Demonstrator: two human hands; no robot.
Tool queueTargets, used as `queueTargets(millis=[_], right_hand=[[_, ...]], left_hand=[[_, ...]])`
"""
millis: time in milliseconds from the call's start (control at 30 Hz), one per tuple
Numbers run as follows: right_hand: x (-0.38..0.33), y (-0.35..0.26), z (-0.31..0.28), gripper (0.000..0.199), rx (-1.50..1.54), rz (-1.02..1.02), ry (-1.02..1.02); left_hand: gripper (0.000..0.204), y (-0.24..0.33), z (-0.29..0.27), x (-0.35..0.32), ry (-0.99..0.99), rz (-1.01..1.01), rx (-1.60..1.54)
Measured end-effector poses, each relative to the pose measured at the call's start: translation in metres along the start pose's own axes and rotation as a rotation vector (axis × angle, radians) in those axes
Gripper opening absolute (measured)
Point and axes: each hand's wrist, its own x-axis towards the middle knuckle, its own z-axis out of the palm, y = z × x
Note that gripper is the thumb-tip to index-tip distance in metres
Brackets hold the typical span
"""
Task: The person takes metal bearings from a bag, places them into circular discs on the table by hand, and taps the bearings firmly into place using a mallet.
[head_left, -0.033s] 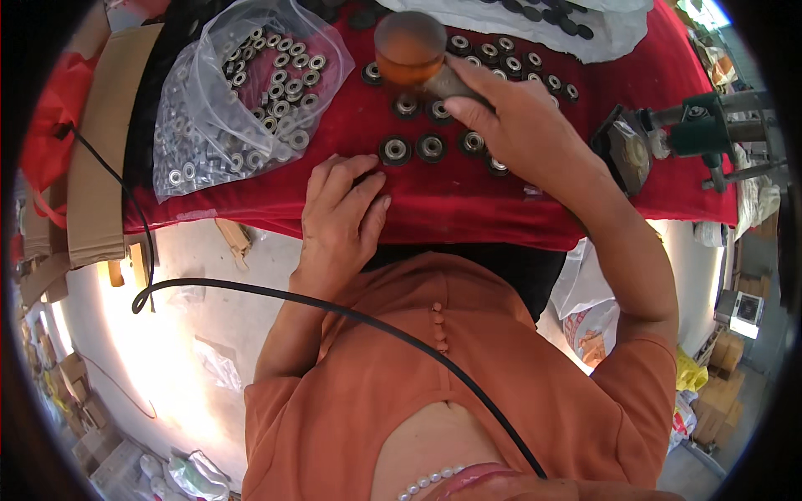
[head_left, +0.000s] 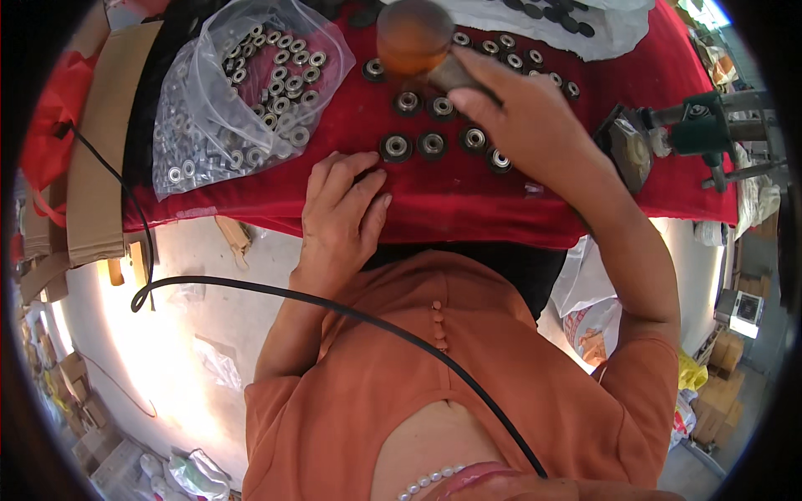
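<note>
My right hand (head_left: 535,113) grips the handle of a mallet (head_left: 413,42) whose thick, amber-brown head is smeared by motion. The mallet head is over the far part of several round bearings with black rims (head_left: 431,145), which stand in loose rows on a red cloth (head_left: 342,125). Part of these rows is hidden behind my right hand and the mallet. My left hand (head_left: 342,200) rests palm down at the cloth's near edge, its fingers apart and slightly bent. Its fingertips lie just beside the nearest left black-rimmed bearing (head_left: 395,148), and nothing shows in its grip.
A clear plastic bag (head_left: 200,125) full of bare metal bearings lies left of the rows. At the right stands a green and metal clamp-like fixture (head_left: 700,123). White sheeting (head_left: 618,33) with black discs lies at the back. A black cable (head_left: 334,309) crosses in front of my body.
My right hand and the mallet have shifted slightly up and to the right. My left hand stays where it was.
</note>
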Motion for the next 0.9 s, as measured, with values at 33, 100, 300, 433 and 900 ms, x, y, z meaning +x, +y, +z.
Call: queueTargets(millis=[33, 100, 300, 433, 900], right_hand=[[0.002, -0.009, -0.011, 0.043, 0.012, 0.061, 0.026], [-0.003, -0.010, -0.027, 0.043, -0.006, 0.064, 0.135], [-0.039, 0.009, -0.036, 0.045, 0.033, 0.251, 0.099], [-0.037, 0.018, -0.031, 0.045, 0.024, 0.389, -0.046], [0.003, 0.029, -0.020, 0.039, 0.026, 0.259, 0.011]], left_hand=[[0.026, 0.001, 0.000, -0.001, 0.008, -0.003, 0.009], [0.026, 0.002, 0.000, -0.001, 0.020, -0.006, 0.012], [0.027, 0.001, -0.001, 0.000, 0.007, -0.006, 0.009], [0.026, 0.001, -0.002, 0.002, -0.001, 0.009, 0.023], [0.029, 0.003, -0.004, 0.000, -0.036, -0.018, 0.030]])
